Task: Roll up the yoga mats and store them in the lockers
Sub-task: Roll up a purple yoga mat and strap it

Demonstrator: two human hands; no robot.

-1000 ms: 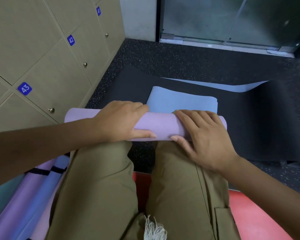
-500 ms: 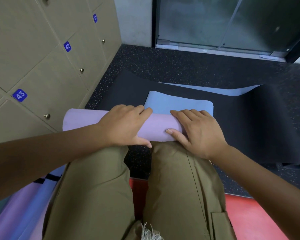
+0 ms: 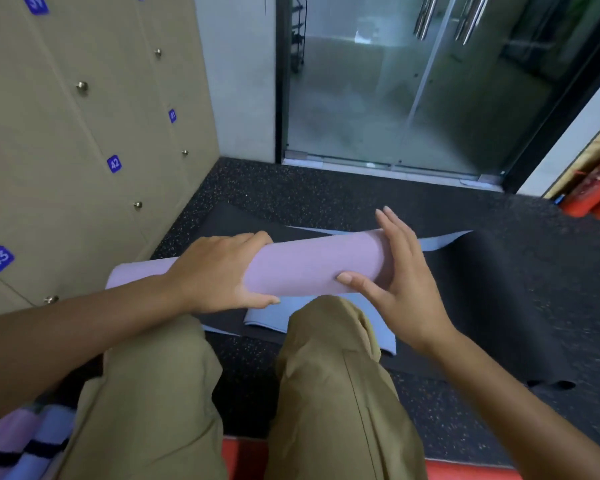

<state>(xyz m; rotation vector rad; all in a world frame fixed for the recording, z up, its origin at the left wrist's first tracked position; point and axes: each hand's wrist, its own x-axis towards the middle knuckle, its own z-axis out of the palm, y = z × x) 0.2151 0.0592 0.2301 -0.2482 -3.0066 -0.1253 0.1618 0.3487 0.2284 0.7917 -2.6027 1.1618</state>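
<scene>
**Purple mat rolled and being squared at its end**

Head view: the rolled purple mat is being held above the black mat and just beyond the knees, its left end pointing toward the lockers. It is being gripped across its middle by the left hand, fingers curled over the top and thumb tucked beneath. The right hand is being laid flat against the roll's right end, fingers straight and spread, thumb touching the underside; nothing is being grasped by it. A blue mat is lying partly unrolled on the black mat, directly under the roll.

The step in hand is judged to be the tidying of the finished roll: the end is being tapped flush so the layers sit even. Storage is not yet done; every locker door in view is closed. The next move is judged to call for a firm hold kept on the roll so it is not loosened, while one locker door is being opened by its knob.
</scene>
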